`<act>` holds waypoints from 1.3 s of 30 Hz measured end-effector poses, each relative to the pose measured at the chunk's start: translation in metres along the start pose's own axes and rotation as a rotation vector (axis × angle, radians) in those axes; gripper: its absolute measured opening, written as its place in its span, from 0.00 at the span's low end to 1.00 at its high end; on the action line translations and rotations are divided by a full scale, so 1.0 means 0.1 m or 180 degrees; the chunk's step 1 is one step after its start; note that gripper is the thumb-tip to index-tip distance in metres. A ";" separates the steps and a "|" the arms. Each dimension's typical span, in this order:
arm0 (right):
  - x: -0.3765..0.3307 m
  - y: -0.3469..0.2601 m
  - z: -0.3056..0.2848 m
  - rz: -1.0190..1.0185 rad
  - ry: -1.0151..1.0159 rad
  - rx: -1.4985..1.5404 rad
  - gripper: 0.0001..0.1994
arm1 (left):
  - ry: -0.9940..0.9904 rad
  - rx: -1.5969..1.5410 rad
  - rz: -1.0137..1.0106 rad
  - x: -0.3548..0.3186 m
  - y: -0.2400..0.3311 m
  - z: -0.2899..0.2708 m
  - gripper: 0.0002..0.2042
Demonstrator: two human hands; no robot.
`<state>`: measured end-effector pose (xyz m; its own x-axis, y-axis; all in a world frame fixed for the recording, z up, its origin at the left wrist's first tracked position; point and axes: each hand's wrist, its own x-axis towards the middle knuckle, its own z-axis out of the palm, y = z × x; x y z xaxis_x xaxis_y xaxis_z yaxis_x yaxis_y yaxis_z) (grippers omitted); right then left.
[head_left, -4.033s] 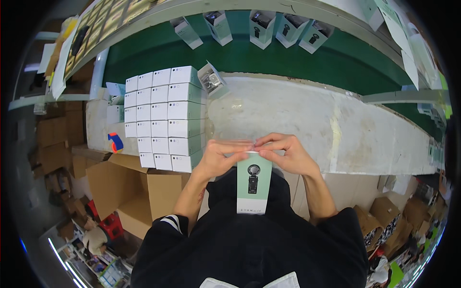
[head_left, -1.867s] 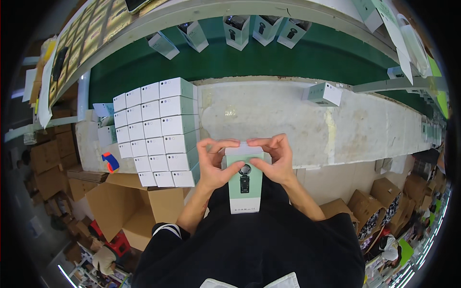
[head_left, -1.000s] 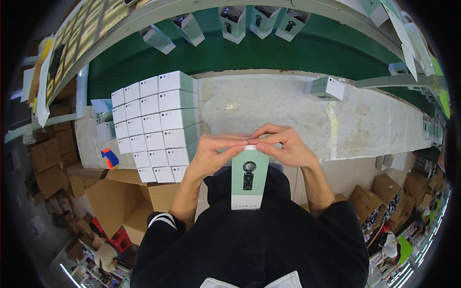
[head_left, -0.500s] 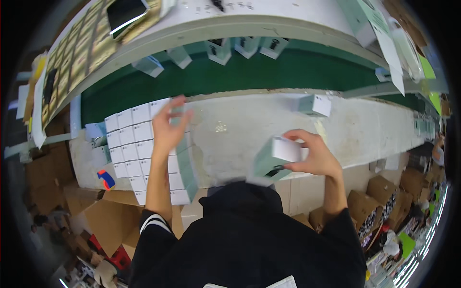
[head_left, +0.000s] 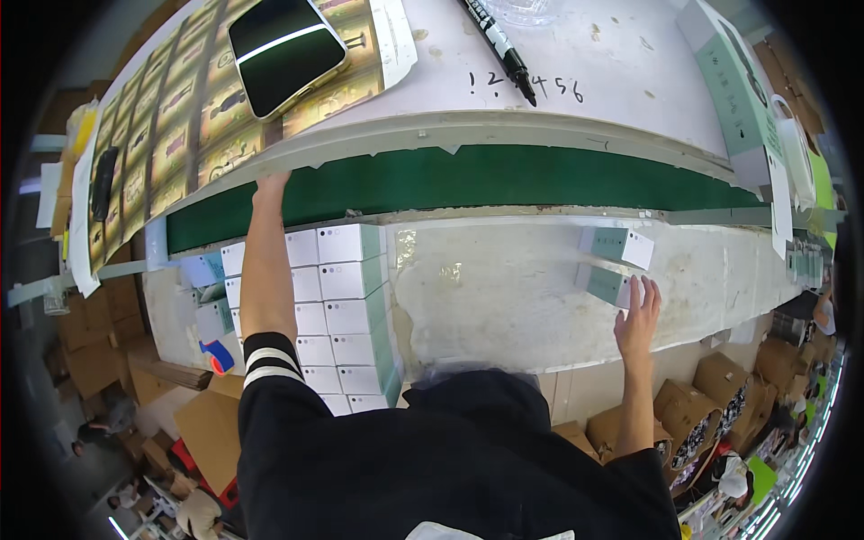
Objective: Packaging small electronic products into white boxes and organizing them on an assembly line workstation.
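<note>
Fingers of the right hand (head_left: 637, 317) lie flat and slightly spread, their tips resting on the near end of a small pale green and white cardboard box (head_left: 605, 284) that sits on the grey worn bench top (head_left: 504, 288). A second box of the same kind (head_left: 617, 246) lies just behind it, close but, as far as I can tell, not stacked on it. A moment ago I saw both hands together at the chest, pinching the top of a tall green box; now they are well apart and that box is out of both. I judge the one under the right fingertips to be the same box, just set down, so that the closing step looks finished and the box is parked on the right side of the bench.

The left hand (head_left: 268, 187) has gone far forward, over the block of white boxes stacked in rows (head_left: 337, 306), up to the edge of the raised shelf (head_left: 504, 126) above the green conveyor belt (head_left: 468, 175). Its fingers are hidden by the shelf lip, so I cannot tell whether they are closed on anything. On that shelf lie a dark phone (head_left: 286, 52) on sheets of printed labels (head_left: 171, 126), and a black marker pen (head_left: 499, 49).
</note>
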<state>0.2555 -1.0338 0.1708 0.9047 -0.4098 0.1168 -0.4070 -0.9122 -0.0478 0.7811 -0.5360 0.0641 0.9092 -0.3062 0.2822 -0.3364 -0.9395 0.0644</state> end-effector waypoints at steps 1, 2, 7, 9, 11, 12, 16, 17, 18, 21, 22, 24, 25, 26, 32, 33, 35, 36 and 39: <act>0.02 -0.19 -0.12 -0.0010 0.0087 -0.0125 0.33 | -0.0195 -0.0152 -0.0083 -0.03 0.03 -0.08 0.21; 0.01 -0.30 -0.18 -0.0002 0.0097 -0.0133 0.33 | -0.0375 -0.0310 -0.0146 -0.03 0.12 -0.19 0.21; 0.10 -1.05 -0.15 -0.0495 0.0307 0.1705 0.19 | 0.0339 -0.0509 -0.0085 -0.30 0.93 -1.20 0.15; 0.20 -1.42 -0.12 -0.0828 0.0328 0.2228 0.18 | 0.0447 -0.0762 -0.0370 -0.52 1.25 -1.58 0.13; 0.35 -1.81 -0.18 -0.1162 0.0481 0.2666 0.16 | 0.0459 -0.1431 -0.0728 -0.77 1.58 -1.94 0.10; 0.42 -1.97 -0.21 -0.1353 0.0638 0.2799 0.18 | 0.0467 -0.1415 -0.0726 -0.90 1.74 -2.09 0.10; 0.71 -2.37 -0.48 -0.1611 0.1030 0.2888 0.27 | 0.0585 -0.2167 -0.0316 -1.45 2.50 -2.51 0.05; 0.75 -2.39 -0.52 -0.1731 0.1027 0.2744 0.31 | 0.0585 -0.2189 -0.0297 -1.59 2.68 -2.56 0.05; 0.76 -2.40 -0.56 -0.1876 0.1023 0.2616 0.35 | 0.0492 -0.2371 -0.0160 -1.74 2.82 -2.64 0.05; 0.61 -2.08 -0.52 -0.1868 0.0498 0.2736 0.37 | 0.0789 -0.2845 0.0172 -1.97 2.85 -2.69 0.11; 0.56 -1.93 -0.53 -0.1868 0.0503 0.2722 0.37 | 0.1191 -0.3101 0.0349 -2.03 2.80 -2.68 0.15; 0.39 -1.68 -0.55 -0.1225 -0.0058 0.3812 0.38 | 0.1003 -0.3536 -0.0004 -2.19 2.71 -2.61 0.27; 0.31 -1.63 -0.61 -0.1227 -0.0069 0.3809 0.38 | 0.0397 -0.3871 -0.0083 -2.24 2.71 -2.59 0.32; 0.22 -1.57 -0.73 -0.0923 -0.0569 0.4048 0.37 | -0.0229 -0.4198 -0.0161 -2.29 2.72 -2.56 0.36; -0.19 -1.38 -0.79 -0.0232 -0.1832 0.4922 0.29 | -0.2072 -0.5269 -0.0201 -2.66 2.97 -2.58 0.31; -0.26 -1.34 -0.72 -0.0298 -0.1990 0.5015 0.27 | -0.2196 -0.4901 0.0087 -2.72 2.95 -2.53 0.27; -0.39 -1.30 -0.63 -0.0350 -0.2188 0.5216 0.21 | -0.2090 -0.4653 0.0358 -2.86 3.00 -2.47 0.18; -0.43 -1.30 -0.60 -0.0318 -0.2187 0.5218 0.21 | -0.2119 -0.4659 0.0357 -2.89 3.01 -2.46 0.18; -0.51 -1.34 -0.51 -0.0183 -0.1663 0.5206 0.18 | -0.2017 -0.4447 0.0365 -2.99 3.05 -2.44 0.16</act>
<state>0.2570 -0.8903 0.2222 0.9895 -0.0339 -0.1405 -0.1337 0.1553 -0.9788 0.3470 -0.6938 0.2334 0.6932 -0.7174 -0.0688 -0.0350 -0.1289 0.9910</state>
